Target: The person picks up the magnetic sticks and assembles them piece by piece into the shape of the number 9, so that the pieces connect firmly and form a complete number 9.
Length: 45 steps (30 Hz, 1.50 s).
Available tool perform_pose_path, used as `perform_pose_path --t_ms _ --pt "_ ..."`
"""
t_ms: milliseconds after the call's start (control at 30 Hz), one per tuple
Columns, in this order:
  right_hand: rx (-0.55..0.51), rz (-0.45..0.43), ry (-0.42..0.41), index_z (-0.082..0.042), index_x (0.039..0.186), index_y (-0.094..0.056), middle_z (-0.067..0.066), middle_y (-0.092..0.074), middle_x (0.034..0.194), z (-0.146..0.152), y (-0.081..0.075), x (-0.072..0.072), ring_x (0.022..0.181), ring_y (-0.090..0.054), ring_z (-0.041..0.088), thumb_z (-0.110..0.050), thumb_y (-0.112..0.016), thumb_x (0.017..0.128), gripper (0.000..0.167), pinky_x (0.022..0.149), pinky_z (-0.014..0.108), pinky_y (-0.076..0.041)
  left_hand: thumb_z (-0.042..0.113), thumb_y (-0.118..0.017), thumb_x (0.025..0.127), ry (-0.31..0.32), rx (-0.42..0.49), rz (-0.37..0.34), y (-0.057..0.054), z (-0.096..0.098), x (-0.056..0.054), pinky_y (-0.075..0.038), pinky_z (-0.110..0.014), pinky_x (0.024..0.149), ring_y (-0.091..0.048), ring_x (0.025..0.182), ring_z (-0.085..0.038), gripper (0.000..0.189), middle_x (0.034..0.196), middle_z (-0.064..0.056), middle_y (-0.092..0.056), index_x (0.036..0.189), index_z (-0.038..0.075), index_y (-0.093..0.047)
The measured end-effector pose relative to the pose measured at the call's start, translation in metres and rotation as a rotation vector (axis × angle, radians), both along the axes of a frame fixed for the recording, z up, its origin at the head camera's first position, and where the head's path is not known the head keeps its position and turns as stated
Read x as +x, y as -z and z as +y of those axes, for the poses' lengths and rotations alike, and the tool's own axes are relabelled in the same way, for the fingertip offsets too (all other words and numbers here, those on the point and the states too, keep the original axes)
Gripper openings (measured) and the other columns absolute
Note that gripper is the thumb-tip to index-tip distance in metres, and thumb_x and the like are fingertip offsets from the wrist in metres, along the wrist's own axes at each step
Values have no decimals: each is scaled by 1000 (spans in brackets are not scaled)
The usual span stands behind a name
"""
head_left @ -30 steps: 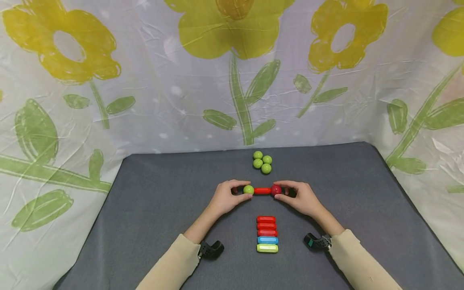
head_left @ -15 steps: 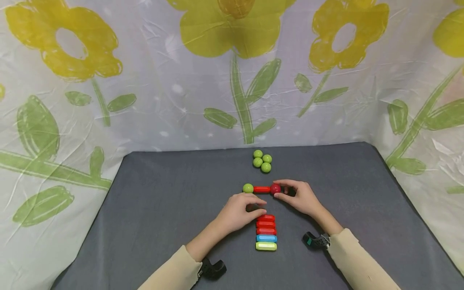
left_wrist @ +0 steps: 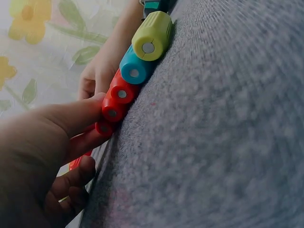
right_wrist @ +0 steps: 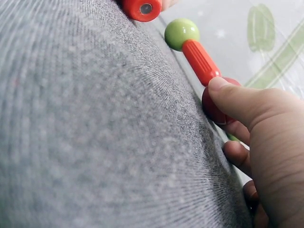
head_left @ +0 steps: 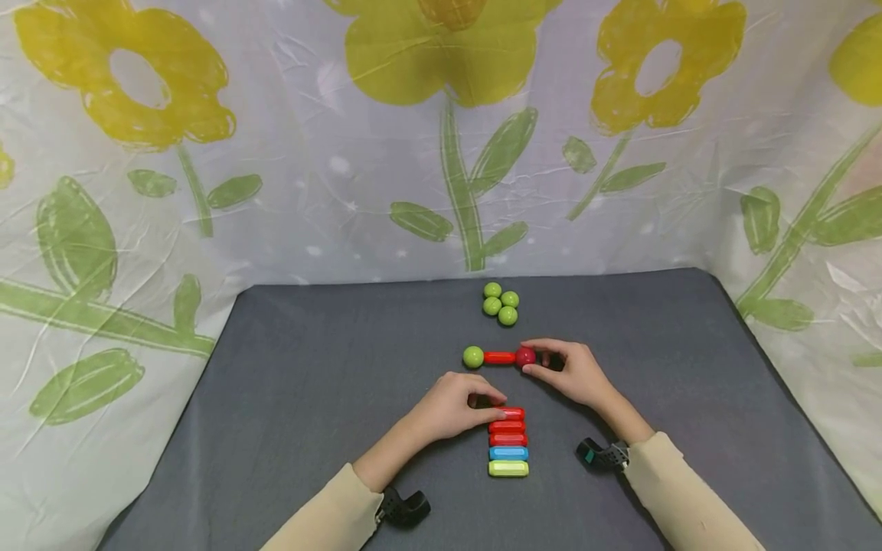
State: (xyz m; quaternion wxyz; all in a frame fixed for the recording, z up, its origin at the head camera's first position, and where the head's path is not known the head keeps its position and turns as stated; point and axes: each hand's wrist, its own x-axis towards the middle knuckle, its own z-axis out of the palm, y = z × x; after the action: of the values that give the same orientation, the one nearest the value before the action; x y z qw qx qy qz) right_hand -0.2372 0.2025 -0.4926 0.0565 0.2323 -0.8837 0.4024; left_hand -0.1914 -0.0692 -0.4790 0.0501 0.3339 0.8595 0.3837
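A red magnetic rod [head_left: 499,357] lies on the cloth, joined to a green ball [head_left: 473,357] on its left and a dark red ball [head_left: 525,357] on its right. My right hand [head_left: 575,373] pinches the dark red ball between thumb and fingers. Below, a column of rods lies side by side: several red, then a blue rod [head_left: 508,453] and a yellow-green rod [head_left: 508,468]. With thumb and index finger, my left hand [head_left: 451,407] pinches the left end of the topmost red rod [head_left: 513,413], partly hiding it. In the left wrist view, the thumb touches the red rods [left_wrist: 112,113].
Several loose green balls [head_left: 507,315] cluster beyond the joined piece, toward the back edge of the grey cloth-covered table [head_left: 310,344]. A flower-printed curtain [head_left: 331,191] hangs behind and at both sides. Each wrist wears a black camera band [head_left: 406,509].
My left hand has let go of the green ball and come down toward me to the topmost red rod. My right hand stays on the dark red ball.
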Motion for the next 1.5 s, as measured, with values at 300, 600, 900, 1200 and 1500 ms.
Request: perform_pose_path --t_ms 300,600,900,1200,1500 --pt "3 0 -6 -14 126 -78 -7 -62 81 0 0 0 75 -54 12 -19 -88 90 37 64 25 -39 22 -84 94 52 -24 4 0 -2 -1 -45 -18 64 -54 71 1 21 103 7 -78 114 17 -85" --pt "4 -2 2 -15 126 -79 -7 -62 82 0 1 0 74 -54 12 -20 -88 90 37 64 25 -38 21 -84 94 59 -30 10 -2 -2 1 -46 -17 67 -57 76 -1 21 102 6 -77 114 16 -85" --pt "-2 -15 5 -16 126 -78 -7 -62 82 0 1 0 76 -54 12 -21 -88 91 37 65 26 -38 25 -85 93 -111 -14 23 -5 -10 3 -41 -21 57 -49 61 -2 18 92 7 -73 110 18 -85" --pt "-9 -2 -3 -15 125 -79 -7 -63 81 1 1 0 74 -54 11 -21 -88 90 36 64 25 -38 21 -87 90 -486 50 19 -4 -34 3 -38 -24 53 -48 57 -7 13 88 3 -71 102 16 -84" --pt "-9 -1 -3 -15 125 -79 -7 -63 82 0 0 0 75 -55 12 -21 -88 90 36 64 26 -38 20 -87 90 -549 58 64 -1 -36 4 -43 -24 56 -51 57 -4 12 89 2 -74 98 14 -83"
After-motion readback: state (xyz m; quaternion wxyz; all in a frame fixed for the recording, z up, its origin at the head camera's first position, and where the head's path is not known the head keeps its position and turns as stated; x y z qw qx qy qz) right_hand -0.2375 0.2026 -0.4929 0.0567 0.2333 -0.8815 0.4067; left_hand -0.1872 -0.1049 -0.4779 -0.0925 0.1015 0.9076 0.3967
